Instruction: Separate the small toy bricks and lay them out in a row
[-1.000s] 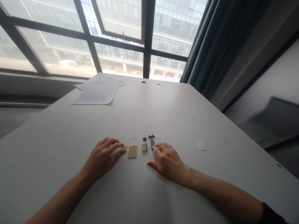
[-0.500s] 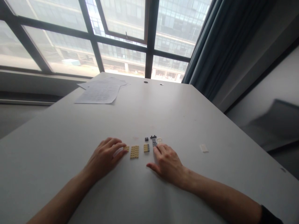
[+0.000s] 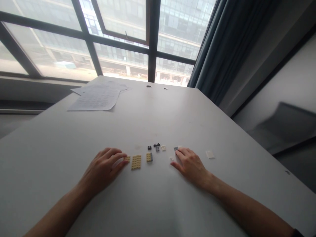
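Observation:
My left hand rests on the table with its thumb and forefinger closed about a small tan building brick. Just right of it lies a larger tan studded plate, apart from the fingers. My right hand lies palm down with thumb and fingers apart. Its fingertips touch a grey brick and partly cover a white piece beside it. Near that thumb is a small white piece. Between the hands sit a tan-and-grey block, a black brick, a black bar-shaped piece, a grey piece and a white arched piece.
A flat whitish piece lies on the white table right of my right hand. Printed sheets of paper are spread at the far left, near the windows. A dark curtain hangs beyond the right edge.
My right hand has moved right, away from the middle bricks, and the white arched piece shows fully. My left hand stays at the tan brick. The whole view has shifted slightly.

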`<state>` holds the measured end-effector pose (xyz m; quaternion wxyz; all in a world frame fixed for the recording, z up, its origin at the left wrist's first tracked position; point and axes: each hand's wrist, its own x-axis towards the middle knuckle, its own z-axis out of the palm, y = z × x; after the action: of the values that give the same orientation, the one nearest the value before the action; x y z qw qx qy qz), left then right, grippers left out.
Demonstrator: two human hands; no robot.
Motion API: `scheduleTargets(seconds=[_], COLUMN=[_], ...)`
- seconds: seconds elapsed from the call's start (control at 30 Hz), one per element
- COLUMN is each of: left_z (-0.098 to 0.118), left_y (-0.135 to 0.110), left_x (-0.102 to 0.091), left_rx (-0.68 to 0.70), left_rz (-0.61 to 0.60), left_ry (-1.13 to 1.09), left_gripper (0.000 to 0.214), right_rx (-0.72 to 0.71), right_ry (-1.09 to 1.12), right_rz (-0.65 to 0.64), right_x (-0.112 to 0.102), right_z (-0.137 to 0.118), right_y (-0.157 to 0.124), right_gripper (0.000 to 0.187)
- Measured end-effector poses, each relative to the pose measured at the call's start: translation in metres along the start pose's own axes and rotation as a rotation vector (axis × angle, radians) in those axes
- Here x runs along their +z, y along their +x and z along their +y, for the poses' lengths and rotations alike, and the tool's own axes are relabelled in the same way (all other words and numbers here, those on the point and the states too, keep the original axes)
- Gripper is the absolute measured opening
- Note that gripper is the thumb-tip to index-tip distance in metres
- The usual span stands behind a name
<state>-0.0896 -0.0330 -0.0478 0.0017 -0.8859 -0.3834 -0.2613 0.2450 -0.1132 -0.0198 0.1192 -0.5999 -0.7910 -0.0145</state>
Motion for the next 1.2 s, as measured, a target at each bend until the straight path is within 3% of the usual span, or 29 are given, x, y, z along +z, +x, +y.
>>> scheduleTargets(seconds=[0.37,0.6,0.73,0.87,1.07,1.2], left_z=[-0.001,-0.001,0.0,0.001,0.0,-0.002], left_y=[0.0,0.0,0.001,0.002,0.001,0.0], left_x=[0.0,0.001,-0.001,-0.001,0.0,0.001], left_rx=[0.002,0.009,0.001,-0.009,-0.006,0.0], left_rz=[-0.017,-0.011,-0.01,0.0,0.004,-0.003], left_ry=[0.007,0.006,-0.001,-0.004,-0.002,0.004], left_gripper=[0.023,0.02,0.021,0.023,0.023,0.022], right_rx=[0.108,0.112,0.101,0.083,0.035,0.014], right_ry=[-0.068,-0.087,-0.09,-0.03,0.176,0.174], right_rz=[0.1,0.154,0.216,0.278,0.121,0.044], right_x=[0.0,0.004,0.001,-0.002,0.005,0.01], right_z=[0.096,0.109,0.103,0.077,0.011,-0.007], right_y=[-0.035,-0.045,-0.042,-0.032,0.0,0.016], right_gripper=[0.038,0.037,0.035,0.028,0.016,0.01])
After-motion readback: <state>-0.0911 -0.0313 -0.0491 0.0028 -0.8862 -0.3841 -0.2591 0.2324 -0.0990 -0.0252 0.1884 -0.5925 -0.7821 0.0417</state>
